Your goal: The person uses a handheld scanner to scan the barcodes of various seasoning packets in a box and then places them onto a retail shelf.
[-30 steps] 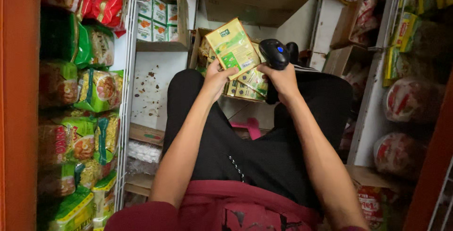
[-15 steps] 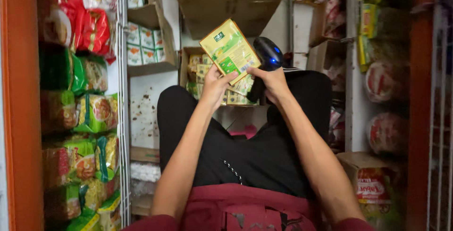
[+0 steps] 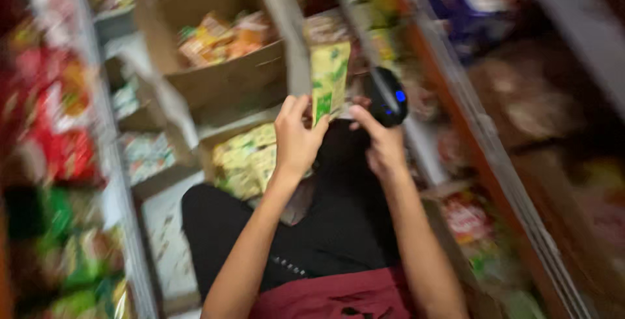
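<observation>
Frame blurred by motion. Left hand raised, fingers curled round the lower edge of a yellow-green packet, held upright and edge-on above the lap. Right hand closed round the grip of a black scanner; a blue light shows on its head. Scanner sits just right of the packet, close beside it; whether they touch cannot be told. Farther off, an open cardboard box of orange packets. Below it, a second box of yellow-green packs. Shelves of goods on both sides.
</observation>
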